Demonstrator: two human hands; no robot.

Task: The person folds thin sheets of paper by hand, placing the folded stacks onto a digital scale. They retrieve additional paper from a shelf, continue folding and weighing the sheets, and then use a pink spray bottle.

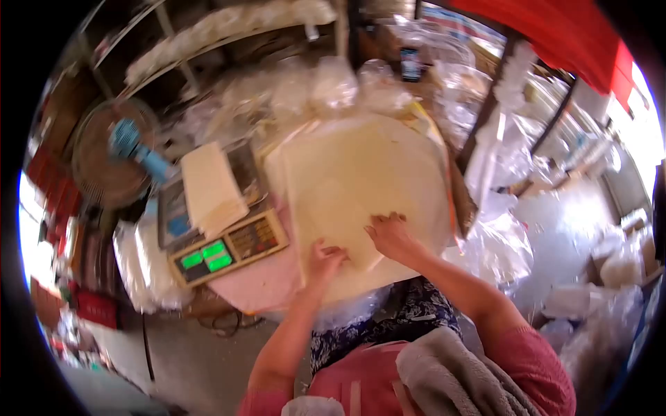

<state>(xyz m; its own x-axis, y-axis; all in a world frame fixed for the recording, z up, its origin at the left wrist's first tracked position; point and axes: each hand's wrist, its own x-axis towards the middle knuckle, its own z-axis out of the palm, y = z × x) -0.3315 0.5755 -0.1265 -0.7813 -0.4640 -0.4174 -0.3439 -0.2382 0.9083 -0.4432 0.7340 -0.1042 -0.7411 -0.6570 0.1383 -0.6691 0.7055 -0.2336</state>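
A cream-coloured board or stack of thin sheets (368, 159) fills the work surface in front of me. My left hand (326, 262) rests near its lower left part, fingers slightly bent and apart. Further right, my right hand (393, 236) lies palm down on the same surface with its fingers spread. Between the two hands a pale, thin sheet with a visible corner (371, 265) lies flat; its kind is hard to tell. Neither hand visibly grips anything.
Left of the board, a weighing scale (232, 249) with green displays carries a stack of pale sheets (211, 187). Behind it are a blue handheld fan (139, 149) and a larger round fan (104, 166). Clear plastic bags (333, 83) line the back; more plastic (496, 249) hangs at right.
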